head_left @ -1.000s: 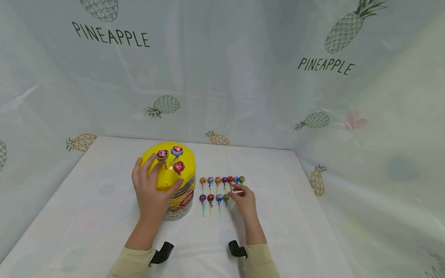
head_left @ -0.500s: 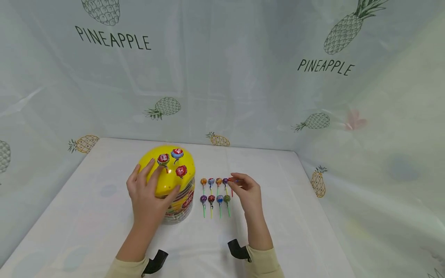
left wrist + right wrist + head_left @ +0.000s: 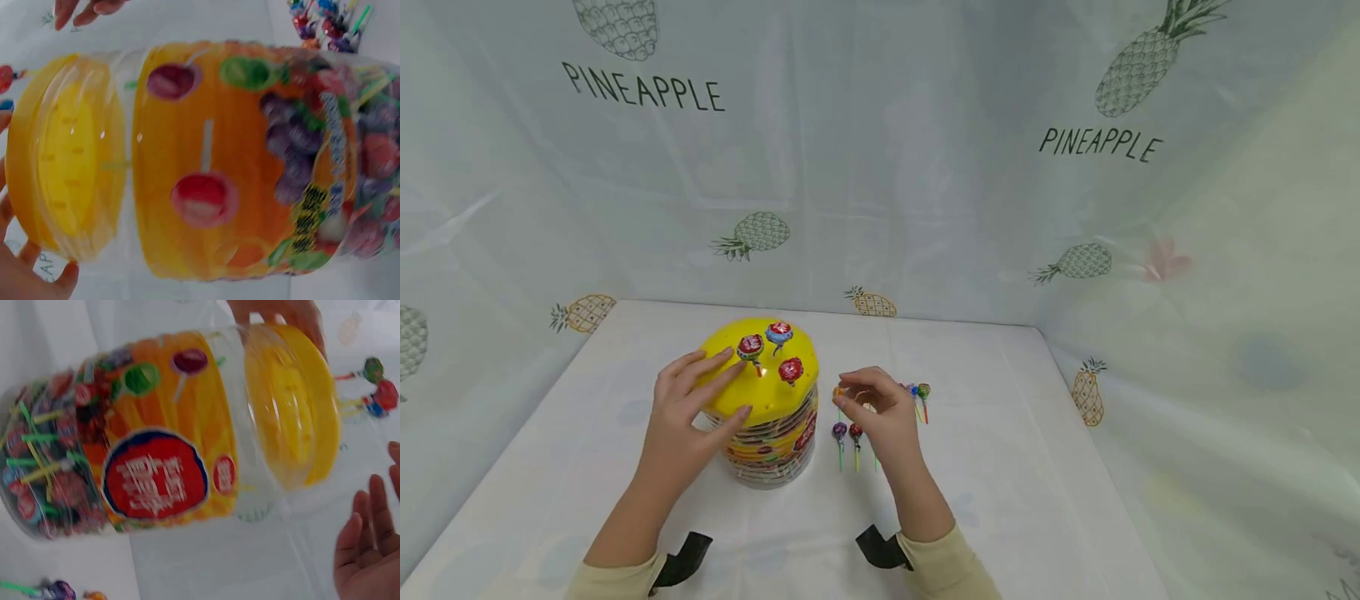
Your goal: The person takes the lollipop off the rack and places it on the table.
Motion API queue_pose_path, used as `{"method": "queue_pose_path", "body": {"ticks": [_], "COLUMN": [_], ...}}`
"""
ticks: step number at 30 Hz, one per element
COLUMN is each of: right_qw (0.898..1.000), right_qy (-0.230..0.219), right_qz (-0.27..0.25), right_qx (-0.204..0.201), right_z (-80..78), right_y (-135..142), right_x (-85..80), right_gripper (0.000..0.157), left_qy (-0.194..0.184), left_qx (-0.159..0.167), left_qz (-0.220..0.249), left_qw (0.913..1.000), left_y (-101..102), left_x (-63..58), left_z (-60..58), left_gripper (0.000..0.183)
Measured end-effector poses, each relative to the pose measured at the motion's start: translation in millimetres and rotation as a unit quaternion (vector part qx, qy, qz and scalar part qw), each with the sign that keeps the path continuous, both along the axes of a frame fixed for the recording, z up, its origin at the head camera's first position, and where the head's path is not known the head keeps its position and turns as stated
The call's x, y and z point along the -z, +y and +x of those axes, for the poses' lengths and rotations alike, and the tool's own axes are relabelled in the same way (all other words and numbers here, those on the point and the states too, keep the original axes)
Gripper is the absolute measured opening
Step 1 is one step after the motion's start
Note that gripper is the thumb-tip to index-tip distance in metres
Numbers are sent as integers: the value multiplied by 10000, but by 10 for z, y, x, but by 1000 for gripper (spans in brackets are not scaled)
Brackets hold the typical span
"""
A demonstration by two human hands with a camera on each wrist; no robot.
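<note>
A clear plastic candy jar (image 3: 771,450) with a yellow lid (image 3: 760,392) stands upright, full of wrapped lollipops. Three lollipops stand in the lid's top, among them a red one (image 3: 791,370). My left hand (image 3: 681,417) rests on the lid's left side with fingers spread. My right hand (image 3: 883,408) hovers over the rows of lollipops beside the jar, thumb and index apart. An orange lollipop (image 3: 838,391) shows between those fingertips in the head view. In the right wrist view the right hand (image 3: 372,550) has loosely bent fingers, with nothing visible in them.
Two rows of lollipops lie right of the jar; the hand hides part of them. A purple one (image 3: 839,430) is at the front left and a green one (image 3: 924,390) at the back right. A white cloth covers the table (image 3: 1015,467); a pineapple-print curtain (image 3: 925,167) hangs behind.
My right hand has moved left from the right part of the back row toward the jar. My left hand has slid left, its fingers drawing back over the lid.
</note>
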State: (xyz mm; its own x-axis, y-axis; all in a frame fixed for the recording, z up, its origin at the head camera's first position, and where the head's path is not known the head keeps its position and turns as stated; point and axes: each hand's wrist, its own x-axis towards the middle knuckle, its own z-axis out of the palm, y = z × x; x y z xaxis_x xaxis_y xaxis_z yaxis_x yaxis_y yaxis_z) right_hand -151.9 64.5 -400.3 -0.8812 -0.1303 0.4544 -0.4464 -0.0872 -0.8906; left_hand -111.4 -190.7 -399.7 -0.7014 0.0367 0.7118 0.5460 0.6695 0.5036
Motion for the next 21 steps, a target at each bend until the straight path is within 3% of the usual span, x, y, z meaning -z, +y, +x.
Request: {"method": "queue_pose_path", "body": {"ticks": [2,4,9,16,21], "right_qw": [9994,9977,9957,9960,9964], "right_qy": [242,479,670,598,506], "right_qz": [-229,-428,-561,-551,-509], "right_qx": [-134,-197,-297,-363,-440], "right_z": [-1,4,22,32,49], "right_y": [-89,-164,-294,-400,-450], "right_x": [7,-8,-82,-161,-184], "right_gripper": [21,21,25,31,29], "left_qy": [-267,-570,-1165,-1818,-1991], "left_qx": [198,364,781,890,991], "left_qz": [51,53,-16,-34,192], "left_qw": [9994,9977,9901,9793,9748], "left_y": [-91,-160,-233,-217,-209], "left_x": [-33,-71,-156,-274,-258], "left_z": [-18,-48,-174,-309,-384], "left_gripper": [45,54,60,68,71]}}
